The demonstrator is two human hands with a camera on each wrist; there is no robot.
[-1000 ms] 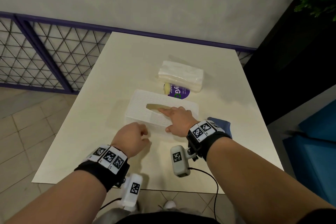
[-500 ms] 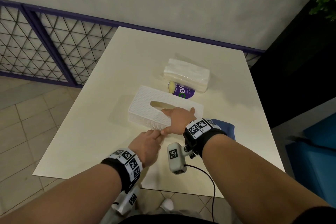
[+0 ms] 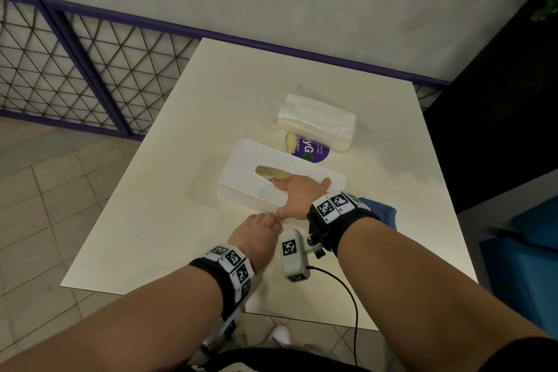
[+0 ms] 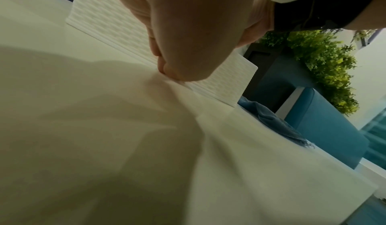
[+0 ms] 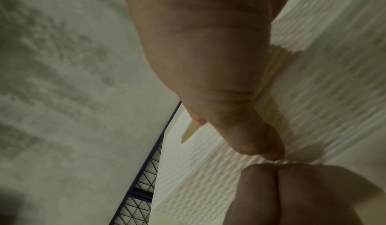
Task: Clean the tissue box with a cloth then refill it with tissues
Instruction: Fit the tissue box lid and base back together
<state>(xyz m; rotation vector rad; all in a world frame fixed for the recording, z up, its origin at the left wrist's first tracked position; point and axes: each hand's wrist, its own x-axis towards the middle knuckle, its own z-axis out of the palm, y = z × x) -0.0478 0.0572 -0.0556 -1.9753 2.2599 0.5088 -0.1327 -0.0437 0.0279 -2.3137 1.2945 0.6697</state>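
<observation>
Head view: my right hand (image 3: 297,196) lies flat, fingers straight, atop the tissue box (image 3: 256,181) while my left hand (image 3: 256,238) pinches its near bottom edge

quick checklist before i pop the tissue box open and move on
1. Right hand steadies tissue box from the top: ok.
2. Left hand fingertips at the box's near bottom edge: ok; whether they have caught the edge: cannot tell.
3. Box slot empty: cannot tell.
4. Blue cloth close beside the right wrist: ok.
5. Tissue pack ready on the table beyond the box: ok.
6. Box flat on the table: ok.
</observation>
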